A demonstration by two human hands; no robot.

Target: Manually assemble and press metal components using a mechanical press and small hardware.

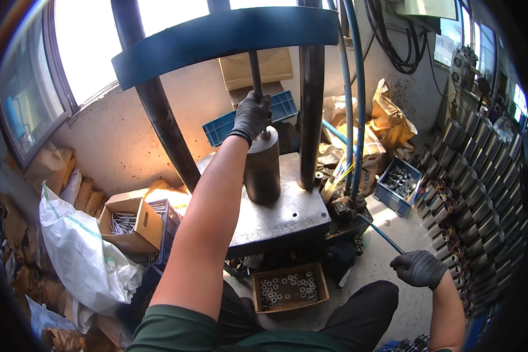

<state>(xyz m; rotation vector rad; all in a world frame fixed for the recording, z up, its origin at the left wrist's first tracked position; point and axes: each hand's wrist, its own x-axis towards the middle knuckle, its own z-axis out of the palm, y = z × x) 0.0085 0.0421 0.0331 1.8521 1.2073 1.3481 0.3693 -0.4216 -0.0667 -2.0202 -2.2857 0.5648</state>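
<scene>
A dark metal cylinder stands upright on the steel bed of a press. My left hand, in a grey-black glove, is closed around the upright metal rod just above the cylinder; its fingertips are partly hidden. Below that hand, a short metal shaft end shows at the cylinder's top. My right hand, gloved too, is closed on the end of a thin blue lever that runs to a fitting beside the press.
A blue crossbeam spans two dark posts overhead. Under the bed lies a wooden tray of metal rings. Left are a white sack and a cardboard box of metal shafts. A blue crate and stacked metal cylinders stand right.
</scene>
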